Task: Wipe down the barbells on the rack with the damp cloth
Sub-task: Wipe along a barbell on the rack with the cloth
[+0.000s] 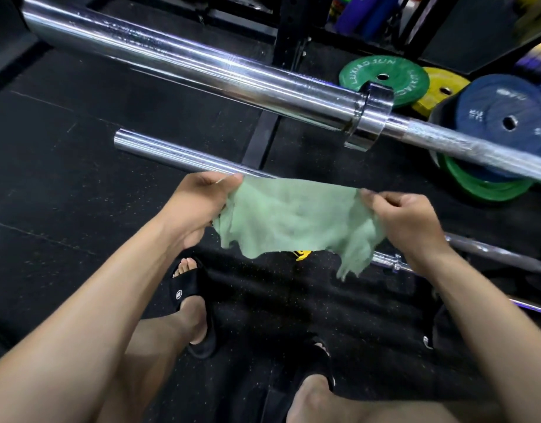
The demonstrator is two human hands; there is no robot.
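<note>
A pale green cloth [293, 218] is stretched out between both hands at the middle of the view. My left hand [199, 206] pinches its left edge and my right hand [406, 221] pinches its right edge. Just behind the cloth lies a lower chrome barbell sleeve [171, 152], its right part hidden by the cloth. Higher up, a thick chrome barbell [183, 64] runs from the upper left down to the right, with a collar [370, 112] and knurled shaft [464, 146]. The cloth touches neither bar as far as I can tell.
Green [382, 77], yellow [446, 90] and blue weight plates [504, 117] lie at the right. A black rack upright [293, 29] stands behind the bars. More bars [492, 254] lie low at the right. My sandalled feet [190, 294] stand on black rubber floor [64, 178].
</note>
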